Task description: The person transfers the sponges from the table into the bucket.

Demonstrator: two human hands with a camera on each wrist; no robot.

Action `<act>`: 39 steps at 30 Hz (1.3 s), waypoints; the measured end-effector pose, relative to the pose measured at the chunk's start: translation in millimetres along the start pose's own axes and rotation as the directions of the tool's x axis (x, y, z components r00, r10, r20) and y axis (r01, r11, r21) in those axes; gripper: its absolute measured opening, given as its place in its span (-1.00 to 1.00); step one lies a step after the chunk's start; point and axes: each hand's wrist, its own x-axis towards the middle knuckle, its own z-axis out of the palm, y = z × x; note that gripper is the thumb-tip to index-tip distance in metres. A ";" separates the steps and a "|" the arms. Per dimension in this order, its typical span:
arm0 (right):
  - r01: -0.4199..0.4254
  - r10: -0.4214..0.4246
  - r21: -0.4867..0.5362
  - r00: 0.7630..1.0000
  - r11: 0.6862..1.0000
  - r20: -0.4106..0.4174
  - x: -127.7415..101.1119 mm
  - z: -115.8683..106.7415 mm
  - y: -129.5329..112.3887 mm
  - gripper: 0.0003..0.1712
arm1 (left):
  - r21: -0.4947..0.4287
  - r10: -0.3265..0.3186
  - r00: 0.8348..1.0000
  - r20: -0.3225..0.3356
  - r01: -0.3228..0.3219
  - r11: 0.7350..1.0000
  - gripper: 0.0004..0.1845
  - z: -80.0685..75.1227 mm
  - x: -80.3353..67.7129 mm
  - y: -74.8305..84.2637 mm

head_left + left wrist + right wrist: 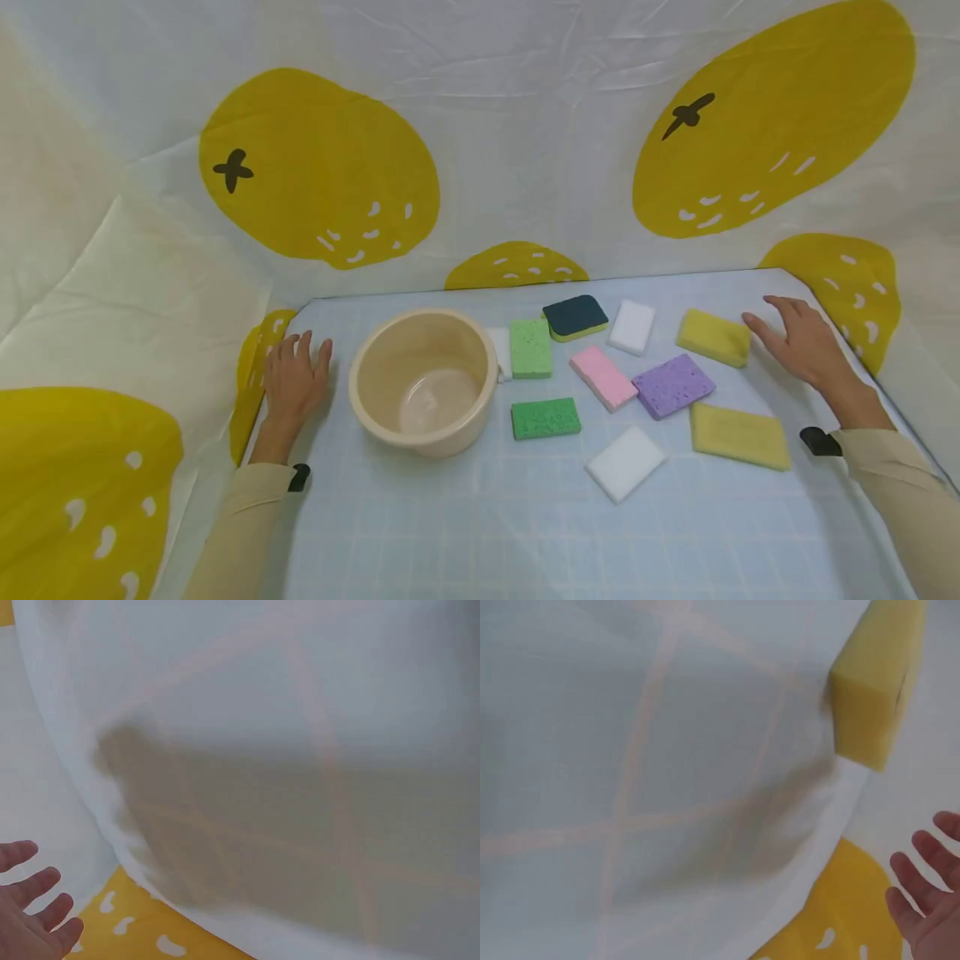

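Head view: the left hand [294, 375] lies flat, fingers straight, on the worktop [480, 533] just left of the bowl [424, 380], holding nothing. The right hand [798, 340] is spread open beside the far yellow sponge [714, 337]; contact cannot be told. Green, pink, purple, white and dark sponges lie between bowl and right hand. The right wrist view shows only that yellow sponge's corner [874, 690] at the worktop edge and bare fingertips [930, 892]. The left wrist view shows extended fingers [37, 907], no bowl.
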 end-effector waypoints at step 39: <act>-0.041 0.000 0.115 0.943 0.993 0.333 23.6 -6.9 -19.7 -0.19 | -0.580 -0.170 0.963 0.208 0.261 0.772 -0.37 -52.4 -21.3 90.7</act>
